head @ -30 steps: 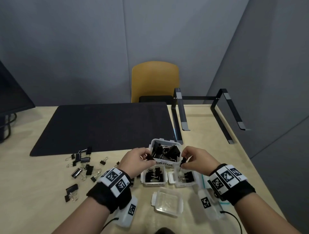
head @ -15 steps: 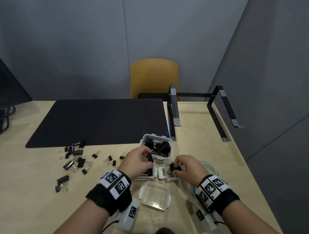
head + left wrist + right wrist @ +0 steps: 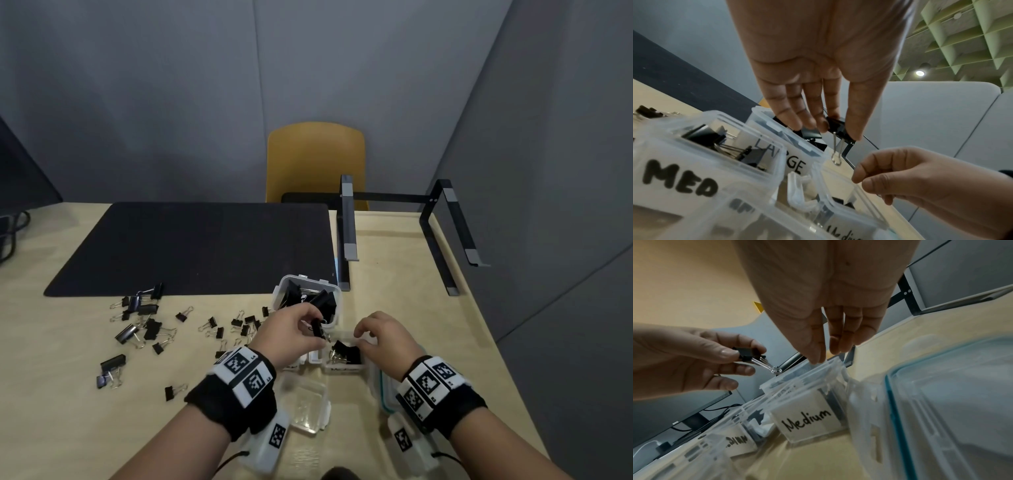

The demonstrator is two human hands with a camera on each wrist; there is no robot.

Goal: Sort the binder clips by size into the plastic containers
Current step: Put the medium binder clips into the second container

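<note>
- Three labelled plastic containers already hold clips: the one marked LARGE is well filled, the box marked Medium has several, and a second medium box sits beside it under your left wrist
- Many binder clips are still unsorted: a loose scatter lies on the table to your left, near the black mat, in mixed sizes, so by my reckoning you are somewhere past the start but far from done
- Your left hand pinches one binder clip between thumb and fingertips, clamped on its black body; the remaining fingers lie alongside, fairly straight
- That clip hangs in the air just above the gap between the LARGE container and the Medium box, touching neither
- Its long axis runs roughly vertical: black body uppermost in your grip, the wire handles pointing down, slightly tilted toward the Medium box
- Your right hand hovers over the Medium box with fingers loosely curled and holding nothing; its fingertips are at the far rim, touching or nearly so, I cannot tell which
- A clear lid lies flat on the table nearer to you, between your wrists
</note>
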